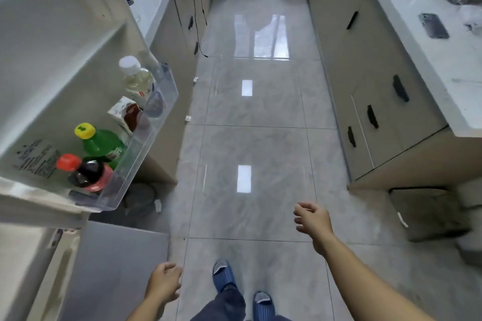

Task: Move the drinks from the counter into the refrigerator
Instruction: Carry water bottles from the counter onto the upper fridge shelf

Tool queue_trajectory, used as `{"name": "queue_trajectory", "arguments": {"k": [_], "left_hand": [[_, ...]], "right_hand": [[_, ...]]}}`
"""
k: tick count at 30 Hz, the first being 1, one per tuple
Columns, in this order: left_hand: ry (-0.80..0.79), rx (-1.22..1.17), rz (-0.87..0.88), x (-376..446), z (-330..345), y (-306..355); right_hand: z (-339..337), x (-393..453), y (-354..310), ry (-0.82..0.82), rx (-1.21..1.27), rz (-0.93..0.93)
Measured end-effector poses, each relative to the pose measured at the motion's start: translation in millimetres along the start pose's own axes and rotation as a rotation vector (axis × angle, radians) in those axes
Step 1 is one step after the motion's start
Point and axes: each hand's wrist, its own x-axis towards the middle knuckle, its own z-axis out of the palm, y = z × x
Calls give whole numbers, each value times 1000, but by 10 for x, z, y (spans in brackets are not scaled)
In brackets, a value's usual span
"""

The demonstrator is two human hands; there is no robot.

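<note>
Hands empty; door shelf with seemingly five drinks

Fridge door shelf, clear plastic, carries in a row: red-capped dark bottle, green bottle, carton, pale white-capped bottle; possibly another behind, blurred.

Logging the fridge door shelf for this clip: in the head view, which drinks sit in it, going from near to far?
Dark bottle with red cap → green bottle with yellow cap → carton → pale bottle with white cap.
</note>
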Motion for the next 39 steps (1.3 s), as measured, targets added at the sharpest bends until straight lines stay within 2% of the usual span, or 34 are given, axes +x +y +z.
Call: {"name": "queue_trajectory", "arguments": {"k": [4, 10, 15, 19, 25, 30, 39], "left_hand": [[-108, 115, -58, 164, 83, 135], [-277, 246, 13, 468, 231, 746], [-268, 283, 110, 785, 547, 1469], [-281, 249, 140, 1016, 900, 2063], [-193, 224, 109, 1108, 1247, 2631], [-114, 180, 61, 1099, 1451, 2938], [5, 68, -127, 1481, 1528, 3128]], "right_hand": [[-333, -24, 424, 81, -28, 164], [-639, -197, 927, 213, -67, 350], [-787, -125, 1088, 268, -74, 458], [-927, 239, 1000, 266, -88, 496], [-1177, 1157, 364, 224, -138, 508], [-1174, 2128, -655, 116, -249, 358], [-493, 3393, -2328, -127, -315, 175]]}}
